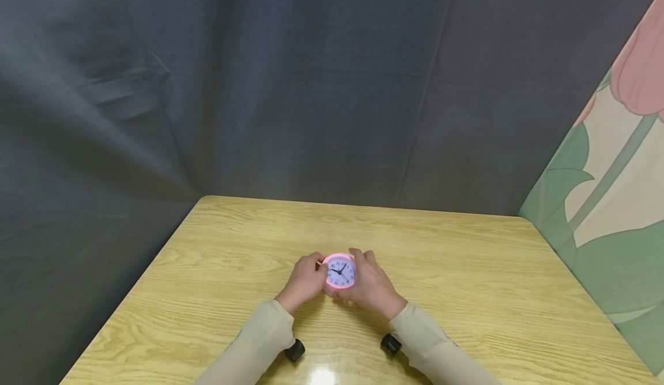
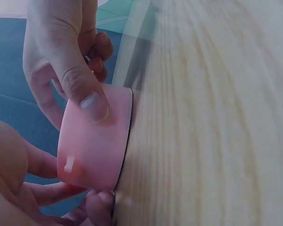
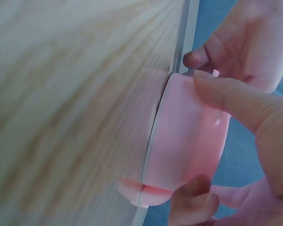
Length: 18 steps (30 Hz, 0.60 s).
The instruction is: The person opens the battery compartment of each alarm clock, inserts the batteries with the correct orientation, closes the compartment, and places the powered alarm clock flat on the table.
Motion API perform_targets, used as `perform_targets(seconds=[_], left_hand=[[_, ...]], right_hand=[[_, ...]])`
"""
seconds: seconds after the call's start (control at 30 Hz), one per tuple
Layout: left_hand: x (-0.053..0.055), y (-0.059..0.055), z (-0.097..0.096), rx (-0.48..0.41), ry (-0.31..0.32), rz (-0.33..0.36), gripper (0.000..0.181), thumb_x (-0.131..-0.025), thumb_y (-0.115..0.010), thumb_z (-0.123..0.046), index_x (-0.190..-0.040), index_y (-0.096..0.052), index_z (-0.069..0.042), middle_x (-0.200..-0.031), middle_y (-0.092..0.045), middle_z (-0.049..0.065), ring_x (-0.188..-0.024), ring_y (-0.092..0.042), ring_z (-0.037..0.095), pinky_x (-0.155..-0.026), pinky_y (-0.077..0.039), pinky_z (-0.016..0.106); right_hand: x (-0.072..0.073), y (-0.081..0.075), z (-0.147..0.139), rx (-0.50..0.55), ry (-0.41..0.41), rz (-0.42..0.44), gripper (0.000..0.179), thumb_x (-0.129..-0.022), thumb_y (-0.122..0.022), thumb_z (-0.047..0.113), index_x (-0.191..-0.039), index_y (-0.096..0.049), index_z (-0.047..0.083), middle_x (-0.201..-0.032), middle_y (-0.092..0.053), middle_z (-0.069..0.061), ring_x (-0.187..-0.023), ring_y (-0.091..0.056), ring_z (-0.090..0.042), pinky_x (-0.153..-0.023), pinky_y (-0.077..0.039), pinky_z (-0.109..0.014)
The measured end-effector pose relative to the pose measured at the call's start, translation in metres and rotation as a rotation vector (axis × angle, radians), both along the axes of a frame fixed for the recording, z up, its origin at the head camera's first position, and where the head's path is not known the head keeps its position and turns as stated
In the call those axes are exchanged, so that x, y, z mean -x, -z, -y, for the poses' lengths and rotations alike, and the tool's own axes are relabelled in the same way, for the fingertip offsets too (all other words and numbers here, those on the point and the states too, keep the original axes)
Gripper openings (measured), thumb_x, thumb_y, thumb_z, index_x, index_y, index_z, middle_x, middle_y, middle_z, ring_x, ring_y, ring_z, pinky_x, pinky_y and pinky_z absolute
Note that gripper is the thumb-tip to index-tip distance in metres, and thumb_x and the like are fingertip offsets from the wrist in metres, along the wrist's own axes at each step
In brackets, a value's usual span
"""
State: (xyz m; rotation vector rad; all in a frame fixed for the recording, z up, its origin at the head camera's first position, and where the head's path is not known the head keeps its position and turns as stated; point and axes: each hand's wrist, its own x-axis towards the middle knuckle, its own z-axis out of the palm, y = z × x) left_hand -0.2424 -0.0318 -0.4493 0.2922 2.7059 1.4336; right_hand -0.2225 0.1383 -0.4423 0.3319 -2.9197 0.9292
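Note:
A round pink alarm clock (image 1: 339,271) with a white dial and black numerals lies face up, close over the wooden table. My left hand (image 1: 306,281) grips its left side, the thumb over the rim of the dial. From the right, my right hand (image 1: 369,284) holds the same clock, with the thumb against its near side and fingers at the far side. In the left wrist view, the clock's smooth pink side wall (image 2: 96,141) shows between both hands. The right wrist view shows a rounded pink bump (image 3: 153,195) below the clock's body, near the right fingertips.
The wood-grain table (image 1: 233,241) extends around the hands. Dark cloth (image 1: 321,85) hangs behind and to the left of it. A panel painted with flowers (image 1: 612,200) stands along the right. Small black devices (image 1: 294,350) sit at both wrists, beside the light sleeves.

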Motion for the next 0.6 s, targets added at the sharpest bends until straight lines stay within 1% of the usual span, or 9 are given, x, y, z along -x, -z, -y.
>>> perform_targets(seconds=[0.13,0.2,0.27,0.37,0.6], left_hand=[[0.0,0.0017,0.0018,-0.006,0.007,0.006,0.023,-0.098,-0.053,-0.01,-0.111,-0.062,0.007,-0.089,-0.061,0.01,-0.077,-0.056,0.019,-0.061,-0.05,0.027],[0.0002,0.0016,0.0025,-0.004,0.007,0.001,0.023,-0.097,-0.053,-0.011,-0.11,-0.061,0.007,-0.088,-0.061,0.01,-0.076,-0.057,0.019,-0.062,-0.051,0.027],[0.0004,0.0014,0.003,0.004,0.008,-0.008,0.023,-0.097,-0.055,-0.011,-0.109,-0.061,0.007,-0.088,-0.062,0.011,-0.077,-0.057,0.019,-0.063,-0.052,0.028],[0.0003,0.0007,0.0035,0.009,0.01,-0.009,0.024,-0.097,-0.055,-0.012,-0.11,-0.061,0.007,-0.09,-0.062,0.011,-0.078,-0.057,0.019,-0.064,-0.052,0.028],[-0.0009,0.0005,0.0031,-0.058,0.021,0.019,0.029,-0.098,-0.054,-0.009,-0.12,-0.058,0.009,-0.087,-0.06,0.01,-0.069,-0.057,0.016,-0.056,-0.051,0.026]], right_hand=[[0.0023,0.0001,-0.0016,0.01,-0.021,-0.006,0.105,-0.063,-0.096,0.034,-0.145,-0.041,-0.002,-0.115,-0.053,-0.018,-0.094,-0.06,-0.026,-0.084,-0.059,-0.046],[0.0041,-0.0002,-0.0029,0.023,-0.032,-0.013,0.104,-0.063,-0.096,0.03,-0.145,-0.041,-0.002,-0.118,-0.055,-0.017,-0.101,-0.061,-0.028,-0.091,-0.057,-0.048],[0.0057,-0.0001,-0.0041,0.036,-0.041,-0.017,0.103,-0.063,-0.097,0.026,-0.144,-0.042,-0.003,-0.12,-0.056,-0.017,-0.106,-0.061,-0.03,-0.094,-0.056,-0.049],[0.007,0.0002,-0.0049,0.045,-0.045,-0.014,0.102,-0.062,-0.097,0.025,-0.144,-0.042,-0.003,-0.121,-0.057,-0.016,-0.108,-0.061,-0.03,-0.096,-0.055,-0.049],[0.0074,0.0011,-0.0045,0.05,-0.033,-0.009,0.102,-0.063,-0.097,0.025,-0.145,-0.042,-0.002,-0.12,-0.057,-0.016,-0.108,-0.061,-0.03,-0.096,-0.055,-0.049]])
